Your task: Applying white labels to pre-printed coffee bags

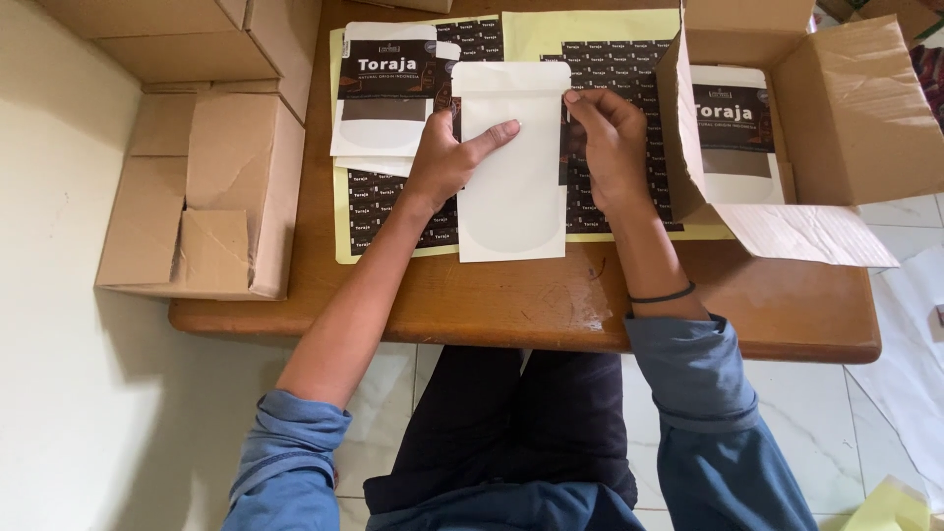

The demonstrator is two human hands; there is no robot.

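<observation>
A closed brown cardboard box (211,192) sits at the far left of the wooden table (511,295). The left hand (447,157) presses flat on a blank white stand-up pouch (511,187), forefinger stretched out. The right hand (610,133) pinches the pouch's upper right edge. An open cardboard box (836,108) holds labelled pouches (736,128).

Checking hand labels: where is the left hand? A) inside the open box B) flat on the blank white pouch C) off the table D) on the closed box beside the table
B: the left hand lies on the blank white pouch in the middle of the table, while the right hand pinches the pouch's top right corner.
</observation>
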